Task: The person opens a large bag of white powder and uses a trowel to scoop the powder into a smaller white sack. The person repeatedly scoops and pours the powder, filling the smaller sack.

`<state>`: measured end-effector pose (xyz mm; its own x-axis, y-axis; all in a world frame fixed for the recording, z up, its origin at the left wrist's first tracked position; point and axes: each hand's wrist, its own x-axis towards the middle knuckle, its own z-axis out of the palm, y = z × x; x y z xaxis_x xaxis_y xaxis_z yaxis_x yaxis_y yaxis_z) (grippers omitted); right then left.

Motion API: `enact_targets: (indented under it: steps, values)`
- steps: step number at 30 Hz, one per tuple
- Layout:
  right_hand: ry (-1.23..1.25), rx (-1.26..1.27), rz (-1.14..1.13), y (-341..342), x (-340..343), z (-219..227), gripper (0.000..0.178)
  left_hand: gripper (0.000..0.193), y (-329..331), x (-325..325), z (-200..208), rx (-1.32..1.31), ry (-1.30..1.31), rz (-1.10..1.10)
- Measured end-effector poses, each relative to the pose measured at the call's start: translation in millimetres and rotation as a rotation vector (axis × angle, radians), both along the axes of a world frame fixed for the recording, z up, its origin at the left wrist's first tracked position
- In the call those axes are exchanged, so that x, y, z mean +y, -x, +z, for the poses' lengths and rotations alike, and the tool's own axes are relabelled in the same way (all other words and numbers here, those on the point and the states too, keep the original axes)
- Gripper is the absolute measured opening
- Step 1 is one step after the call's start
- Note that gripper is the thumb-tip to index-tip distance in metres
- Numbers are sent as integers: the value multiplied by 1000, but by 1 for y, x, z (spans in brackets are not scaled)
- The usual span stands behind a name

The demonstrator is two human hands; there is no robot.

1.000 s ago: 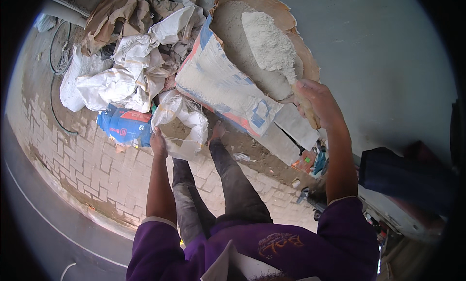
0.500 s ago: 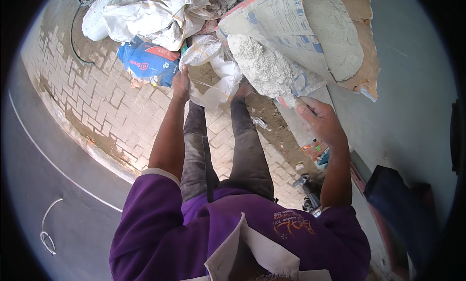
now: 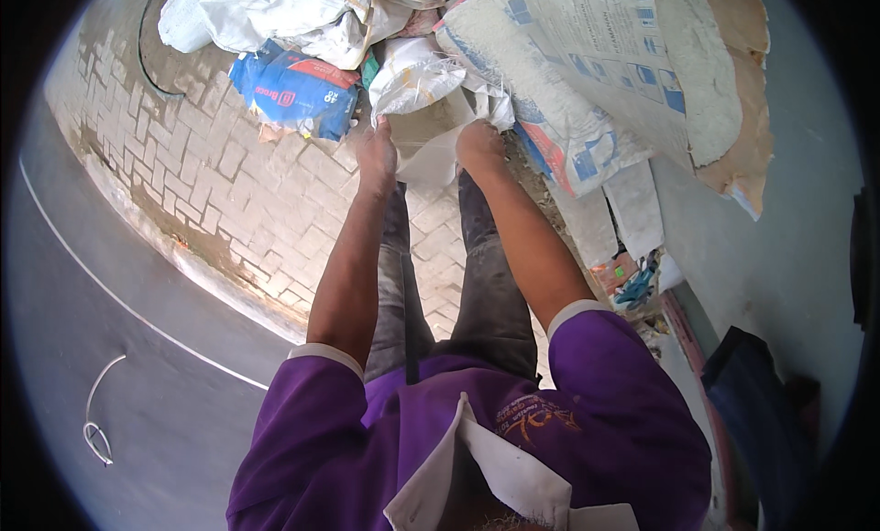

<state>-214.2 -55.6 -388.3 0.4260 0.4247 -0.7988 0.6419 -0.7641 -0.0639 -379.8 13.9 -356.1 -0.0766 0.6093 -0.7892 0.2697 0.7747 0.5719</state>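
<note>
A white woven plastic sack (image 3: 412, 77) hangs with its mouth open in front of my legs. My left hand (image 3: 376, 155) is closed on the left side of its rim. On the opposite side, my right hand (image 3: 481, 148) is closed at the rim, knuckles up; whether it also grips a tool there is hidden. Beside the right hand lies a torn paper bag (image 3: 596, 64), printed in blue and red, with pale powder (image 3: 704, 96) showing on its opened side. The sack's contents are mostly out of sight.
A blue and red bag (image 3: 291, 93) lies on the paving bricks (image 3: 211, 164) at left. Crumpled white sacks (image 3: 302, 16) are piled behind it. A dark hose (image 3: 142, 59) curves at far left. A grey wall (image 3: 779, 265) rises at right, with a dark blue cloth (image 3: 761, 421) below.
My right hand has moved left from the paper bag to the sack's rim. The heaped white powder it held out on a thin-handled tool is no longer visible. My left hand keeps its hold.
</note>
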Motion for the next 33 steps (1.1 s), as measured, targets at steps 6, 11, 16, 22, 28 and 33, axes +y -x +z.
enact_targets:
  steps: [6,11,16,22,28,33]
  values:
    - [14,-50,151,-58,-39,49,32,46,-23,13,23,-98,-47,-54]
    - [-49,3,92,-58,-51,138,29,46,-4,30,7,-64,-32,-169]
    - [-48,285,3,-84,-70,275,35,51,20,21,-18,16,-30,-306]
    - [-336,123,-310,-150,-75,430,41,59,23,14,-33,55,-40,-392]
    - [-111,-628,321,-239,-18,422,29,62,27,18,-39,71,7,-399]
    - [10,-672,483,-261,6,375,23,61,34,10,-47,23,19,-290]
